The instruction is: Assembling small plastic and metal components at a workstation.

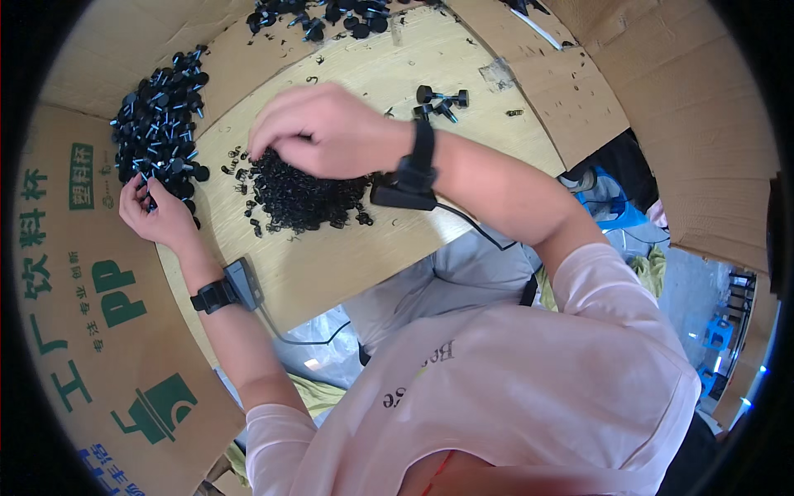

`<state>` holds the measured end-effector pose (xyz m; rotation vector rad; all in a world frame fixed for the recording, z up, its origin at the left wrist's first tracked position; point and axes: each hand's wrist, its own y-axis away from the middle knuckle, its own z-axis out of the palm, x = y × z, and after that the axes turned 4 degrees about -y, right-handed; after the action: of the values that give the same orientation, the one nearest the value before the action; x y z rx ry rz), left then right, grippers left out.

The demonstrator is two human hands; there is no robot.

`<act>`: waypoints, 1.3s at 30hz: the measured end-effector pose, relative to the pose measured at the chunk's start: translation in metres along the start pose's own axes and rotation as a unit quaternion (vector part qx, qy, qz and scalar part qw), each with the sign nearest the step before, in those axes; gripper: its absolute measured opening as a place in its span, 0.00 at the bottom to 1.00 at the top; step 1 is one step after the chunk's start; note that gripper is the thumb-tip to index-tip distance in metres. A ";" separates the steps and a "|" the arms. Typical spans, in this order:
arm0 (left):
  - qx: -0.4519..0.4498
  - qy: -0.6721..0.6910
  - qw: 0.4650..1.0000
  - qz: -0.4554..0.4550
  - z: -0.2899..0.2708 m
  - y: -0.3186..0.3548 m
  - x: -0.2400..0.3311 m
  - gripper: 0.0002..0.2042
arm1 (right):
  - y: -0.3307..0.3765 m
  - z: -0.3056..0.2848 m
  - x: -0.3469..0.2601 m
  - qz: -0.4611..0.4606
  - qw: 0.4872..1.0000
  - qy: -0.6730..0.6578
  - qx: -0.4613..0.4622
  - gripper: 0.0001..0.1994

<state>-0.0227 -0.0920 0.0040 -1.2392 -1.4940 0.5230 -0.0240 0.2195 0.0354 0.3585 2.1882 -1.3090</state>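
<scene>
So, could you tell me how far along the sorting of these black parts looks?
Done: four black knob screws lie apart. In hand: left hand touches the big knob screw pile; right hand picks in the small black ring heap. Left: both piles remain large.

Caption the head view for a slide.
Right hand digs into a heap of small black rings; left hand picks at black knob screws.
</scene>
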 end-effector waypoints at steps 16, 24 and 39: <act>-0.035 0.069 0.996 0.046 0.006 0.011 0.029 0.09 | 0.107 -0.143 -0.024 0.386 0.908 0.157 -0.040 0.14; -0.081 0.115 0.988 0.067 0.005 0.018 0.052 0.10 | 0.113 -0.150 -0.030 0.427 0.895 0.115 -0.052 0.10; -0.412 0.470 0.771 -0.121 -0.002 0.047 0.102 0.17 | 0.001 -0.017 0.002 0.243 0.952 -0.180 0.044 0.10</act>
<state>0.0102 0.0148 0.0108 -1.5558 -0.9234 -0.9552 -0.0310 0.2348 0.0402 0.5976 1.6093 -1.0935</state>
